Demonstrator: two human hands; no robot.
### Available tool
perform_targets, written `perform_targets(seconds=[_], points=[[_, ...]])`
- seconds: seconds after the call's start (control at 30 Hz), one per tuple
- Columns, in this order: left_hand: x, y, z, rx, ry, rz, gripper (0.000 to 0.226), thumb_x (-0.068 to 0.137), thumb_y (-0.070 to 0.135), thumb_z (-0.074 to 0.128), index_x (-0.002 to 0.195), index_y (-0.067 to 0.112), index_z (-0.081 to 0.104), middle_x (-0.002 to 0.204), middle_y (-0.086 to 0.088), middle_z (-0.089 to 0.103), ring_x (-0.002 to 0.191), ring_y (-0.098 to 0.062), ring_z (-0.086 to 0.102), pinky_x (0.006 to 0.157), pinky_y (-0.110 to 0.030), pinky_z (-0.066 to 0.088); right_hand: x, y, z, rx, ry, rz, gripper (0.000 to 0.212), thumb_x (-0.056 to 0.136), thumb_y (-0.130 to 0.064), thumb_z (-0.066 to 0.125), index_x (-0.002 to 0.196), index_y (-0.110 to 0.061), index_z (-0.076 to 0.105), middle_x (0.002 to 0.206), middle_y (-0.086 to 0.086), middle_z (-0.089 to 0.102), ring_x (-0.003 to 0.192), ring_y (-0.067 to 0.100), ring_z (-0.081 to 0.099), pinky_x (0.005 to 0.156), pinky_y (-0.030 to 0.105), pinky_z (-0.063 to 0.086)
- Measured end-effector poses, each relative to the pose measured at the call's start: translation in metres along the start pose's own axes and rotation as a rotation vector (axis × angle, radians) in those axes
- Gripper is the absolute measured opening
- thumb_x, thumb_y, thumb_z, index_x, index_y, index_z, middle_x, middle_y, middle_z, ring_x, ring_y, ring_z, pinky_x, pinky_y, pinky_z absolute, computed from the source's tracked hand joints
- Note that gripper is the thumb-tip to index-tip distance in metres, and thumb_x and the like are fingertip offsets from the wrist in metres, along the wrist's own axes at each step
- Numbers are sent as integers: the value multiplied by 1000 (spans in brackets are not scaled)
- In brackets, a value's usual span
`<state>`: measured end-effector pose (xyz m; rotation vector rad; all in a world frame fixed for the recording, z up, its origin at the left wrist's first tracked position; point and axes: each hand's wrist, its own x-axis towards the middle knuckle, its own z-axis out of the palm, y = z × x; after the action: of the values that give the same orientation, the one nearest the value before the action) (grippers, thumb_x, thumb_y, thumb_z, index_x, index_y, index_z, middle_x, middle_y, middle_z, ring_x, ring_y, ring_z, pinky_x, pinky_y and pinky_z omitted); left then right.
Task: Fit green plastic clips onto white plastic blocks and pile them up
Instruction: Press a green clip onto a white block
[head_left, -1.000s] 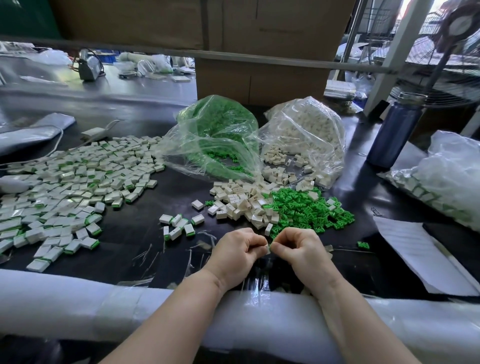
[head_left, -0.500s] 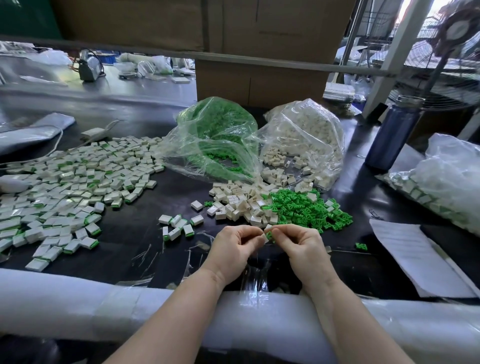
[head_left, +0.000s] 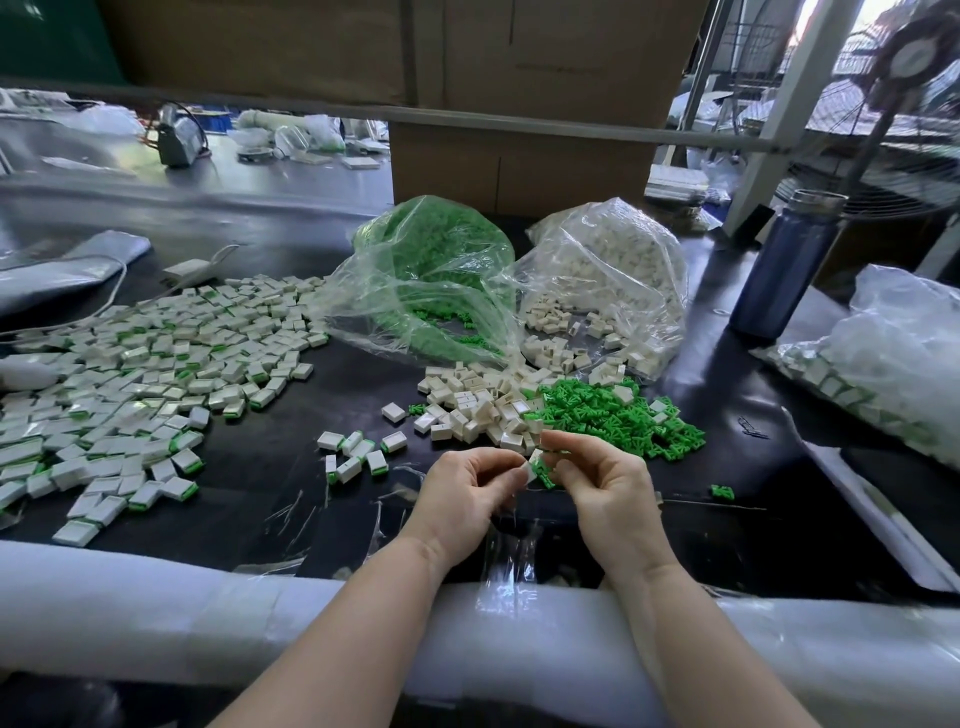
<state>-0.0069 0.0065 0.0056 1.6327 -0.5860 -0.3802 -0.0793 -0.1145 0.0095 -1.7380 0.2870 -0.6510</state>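
Observation:
My left hand (head_left: 467, 499) pinches a white block (head_left: 532, 472) at its fingertips. My right hand (head_left: 602, 483) pinches a green clip (head_left: 543, 474) right against that block, just above the black table. Behind the hands lie a loose heap of white blocks (head_left: 478, 405) and a heap of green clips (head_left: 613, 415). Several fitted blocks with green edges (head_left: 358, 454) lie left of my hands. A big spread of fitted blocks (head_left: 140, 374) covers the table's left side.
A clear bag of green clips (head_left: 431, 280) and a clear bag of white blocks (head_left: 613, 280) stand open at the back. A blue bottle (head_left: 784, 265), a bag of fitted blocks (head_left: 883, 374) and white paper (head_left: 878, 514) are on the right. A white padded edge (head_left: 156, 613) runs along the front.
Both hands have lifted slightly and moved away from me toward the heaps. They have parted a little, so the white block and green clip now show between the fingertips.

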Motion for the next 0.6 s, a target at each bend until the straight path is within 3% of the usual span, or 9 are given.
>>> perform_targets(seconds=[0.2,0.33,0.6], points=[[-1,1,0,-6,-7,6,10,84,10,66,85,19,68,66,10,64,56,5,56,63,-10,47,1,0,-3,-72,-2,-9,38,83,11,58,85,-25,68,95,-4,69,91,-1,63,80,8,46],[0,1,-1,-4,-13,7,10,84,11,66,85,20,68,65,11,64,56,5,56,62,-11,47,-1,-2,-2,0,-30,11,26,82,1,66,80,-25,69,76,-9,71,73,-2,65,68,8,47],[-1,-1,-1,61,-41,7,9,84,14,67,85,22,69,72,8,66,59,4,55,65,-12,47,1,4,-1,-171,-11,43,16,77,-13,74,64,-21,69,56,-9,65,53,-2,55,56,13,43]])
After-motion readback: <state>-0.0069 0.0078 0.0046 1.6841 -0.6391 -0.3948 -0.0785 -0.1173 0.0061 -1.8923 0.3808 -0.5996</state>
